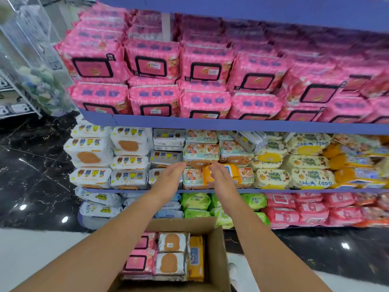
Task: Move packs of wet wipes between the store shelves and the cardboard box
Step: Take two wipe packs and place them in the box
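Our left fingers (pixel 179 166) are straight and close together, holding nothing, their tips just short of the packs at the centre of the frame. Our right fingers (pixel 214 168) are also straight and lie against the left end of an orange pack (pixel 232 172). The thumb is hidden behind it, so we cannot tell whether the pack is pinched or only touched. The left hand (pixel 168 180) and the right hand (pixel 221 178) stand near each other, palms turned inward.

The orange pack sits tilted in front of the teal packs (pixel 201 151) on the middle shelf (pixel 273 190). To the left are white packs (pixel 90 152), to the right yellow baby-wipe packs (pixel 311 178). Pink packs (pixel 206 68) fill the shelf above, and green packs (pixel 195 201) lie on the one below.

Between our forearms, at the bottom centre, the cardboard box (pixel 219 249) stands open (part full), holding pink-lidded packs (pixel 136 262), white packs with brown lids (pixel 170 262) and another orange one on edge (pixel 195 258). A dark marble floor (pixel 31 165) shows at the left.
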